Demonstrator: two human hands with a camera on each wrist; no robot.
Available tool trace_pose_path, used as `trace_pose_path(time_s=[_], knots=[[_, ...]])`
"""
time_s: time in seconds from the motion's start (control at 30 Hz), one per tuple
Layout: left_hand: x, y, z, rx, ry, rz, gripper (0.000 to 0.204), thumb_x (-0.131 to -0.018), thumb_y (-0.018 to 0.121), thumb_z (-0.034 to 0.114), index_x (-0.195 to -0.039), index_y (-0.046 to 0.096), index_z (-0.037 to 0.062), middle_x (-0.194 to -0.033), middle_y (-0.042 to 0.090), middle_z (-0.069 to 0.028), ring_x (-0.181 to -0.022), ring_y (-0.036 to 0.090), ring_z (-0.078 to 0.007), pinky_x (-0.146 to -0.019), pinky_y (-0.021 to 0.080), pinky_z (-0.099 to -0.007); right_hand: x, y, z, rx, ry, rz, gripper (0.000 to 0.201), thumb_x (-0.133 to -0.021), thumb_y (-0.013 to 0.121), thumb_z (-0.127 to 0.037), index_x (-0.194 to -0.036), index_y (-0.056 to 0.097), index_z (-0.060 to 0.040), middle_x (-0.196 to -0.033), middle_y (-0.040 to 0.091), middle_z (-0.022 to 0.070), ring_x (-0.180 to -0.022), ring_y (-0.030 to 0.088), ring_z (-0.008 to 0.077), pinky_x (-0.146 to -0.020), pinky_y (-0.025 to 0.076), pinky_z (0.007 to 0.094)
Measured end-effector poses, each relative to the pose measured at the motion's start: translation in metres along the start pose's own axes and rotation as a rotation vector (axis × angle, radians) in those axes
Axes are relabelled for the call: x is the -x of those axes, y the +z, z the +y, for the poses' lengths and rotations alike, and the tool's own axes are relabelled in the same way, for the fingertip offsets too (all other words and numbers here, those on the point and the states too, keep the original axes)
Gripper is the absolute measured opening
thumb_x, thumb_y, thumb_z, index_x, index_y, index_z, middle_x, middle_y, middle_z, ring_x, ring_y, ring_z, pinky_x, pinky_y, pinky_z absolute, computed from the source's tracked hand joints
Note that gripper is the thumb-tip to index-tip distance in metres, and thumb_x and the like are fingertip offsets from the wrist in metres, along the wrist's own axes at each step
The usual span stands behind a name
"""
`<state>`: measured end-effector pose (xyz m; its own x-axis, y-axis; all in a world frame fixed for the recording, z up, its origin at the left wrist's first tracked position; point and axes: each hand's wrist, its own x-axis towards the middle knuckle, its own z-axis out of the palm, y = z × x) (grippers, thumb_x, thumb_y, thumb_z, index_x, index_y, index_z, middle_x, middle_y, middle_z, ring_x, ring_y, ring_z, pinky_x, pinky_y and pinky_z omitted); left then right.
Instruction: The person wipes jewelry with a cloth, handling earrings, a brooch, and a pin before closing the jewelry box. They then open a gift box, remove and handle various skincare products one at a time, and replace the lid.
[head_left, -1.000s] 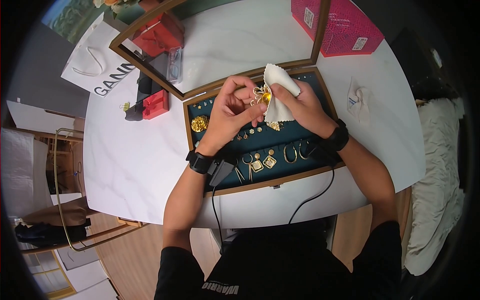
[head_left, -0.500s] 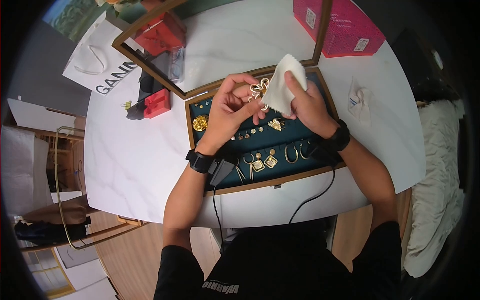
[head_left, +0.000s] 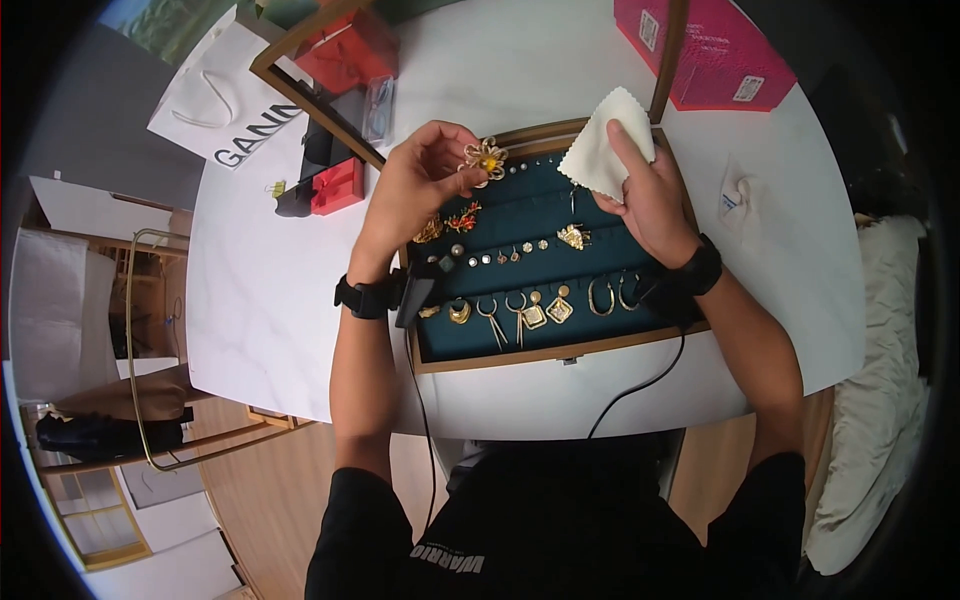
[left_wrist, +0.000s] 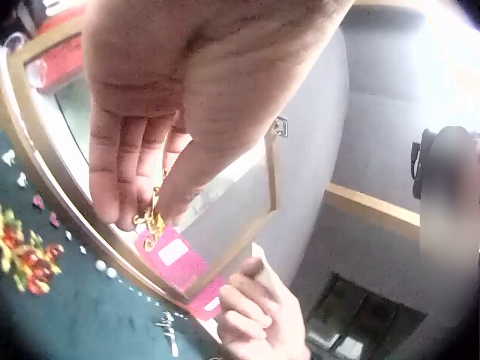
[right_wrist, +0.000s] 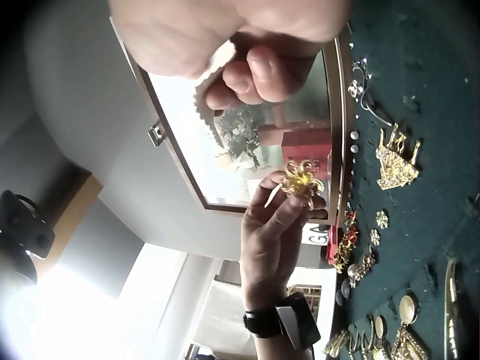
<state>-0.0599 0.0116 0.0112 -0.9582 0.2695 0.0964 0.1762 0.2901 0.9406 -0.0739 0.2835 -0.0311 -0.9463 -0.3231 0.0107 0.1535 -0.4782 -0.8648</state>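
Observation:
My left hand (head_left: 412, 185) pinches a gold flower-shaped brooch (head_left: 486, 162) with a yellow stone, thumb on one side and fingers on the other. It is held above the back left of an open jewelry box (head_left: 510, 357) with a dark green lining. In the right wrist view the brooch (right_wrist: 302, 182) faces the camera, its looped petals showing. My right hand (head_left: 650, 195) grips a cream polishing cloth (head_left: 606, 148) with a zigzag edge, over the box's back right. The two hands are apart. Below the left hand lies a red and gold brooch (head_left: 463, 217).
Rows of earrings (head_left: 547, 312) and a gold animal-shaped brooch (head_left: 573, 237) lie in the box. Its glass lid (head_left: 668, 60) stands raised behind. Around it are a pink box (head_left: 735, 55), a red gift box (head_left: 338, 187), a white paper bag (head_left: 205, 105) and a clear wrapper (head_left: 740, 195).
The hands have drawn apart. My left hand has carried the flower brooch leftward, away from the cloth; my right hand still holds the cloth, now farther right. The head view has shifted slightly.

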Motion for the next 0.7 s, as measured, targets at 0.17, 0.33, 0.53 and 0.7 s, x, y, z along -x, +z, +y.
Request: trace_pose_path(time_s=[0.17, 0.33, 0.53, 0.7], knots=[[0.002, -0.007, -0.006, -0.254, -0.12, -0.116, 0.02, -0.086, 0.072, -0.004, -0.103, 0.065, 0.0028, -0.096, 0.069, -0.0011, -0.09, 0.064, -0.0097, -0.083, 0.05, -0.0254, 0.0, 0.001, 0.0, 0.036, -0.002, -0.007, 0.027, -0.104, 0.055, -0.032, -0.108, 0.055, -0.0056, -0.091, 0.061, 0.0053, -0.063, 0.049, 0.0068, -0.045, 0.03, 0.023], [0.002, 0.004, -0.01, -0.221, -0.147, -0.148, 0.019, -0.089, 0.069, -0.003, -0.107, 0.065, 0.0011, -0.097, 0.07, -0.0028, -0.091, 0.065, -0.0111, -0.083, 0.051, -0.0262, 0.0, 0.0, 0.001, 0.053, 0.008, -0.005, 0.027, -0.104, 0.055, -0.032, -0.108, 0.056, -0.0058, -0.09, 0.062, 0.0053, -0.063, 0.049, 0.0068, -0.046, 0.03, 0.023], [0.003, 0.009, -0.008, -0.249, -0.156, -0.15, 0.02, -0.091, 0.067, -0.003, -0.11, 0.064, 0.0008, -0.097, 0.07, -0.0036, -0.09, 0.065, -0.0102, -0.081, 0.051, -0.0262, -0.001, -0.001, 0.003, 0.055, 0.005, -0.01, 0.027, -0.104, 0.056, -0.033, -0.109, 0.056, -0.0059, -0.091, 0.062, 0.005, -0.065, 0.051, 0.0067, -0.046, 0.031, 0.0229], [0.003, 0.01, -0.009, -0.26, -0.164, -0.155, 0.02, -0.092, 0.064, -0.003, -0.112, 0.063, 0.0015, -0.096, 0.068, -0.0024, -0.089, 0.063, -0.0092, -0.08, 0.051, -0.0264, -0.001, 0.0, 0.003, 0.066, 0.014, 0.004, 0.027, -0.104, 0.056, -0.032, -0.109, 0.057, -0.0064, -0.093, 0.063, 0.0047, -0.067, 0.052, 0.0065, -0.046, 0.031, 0.023]])
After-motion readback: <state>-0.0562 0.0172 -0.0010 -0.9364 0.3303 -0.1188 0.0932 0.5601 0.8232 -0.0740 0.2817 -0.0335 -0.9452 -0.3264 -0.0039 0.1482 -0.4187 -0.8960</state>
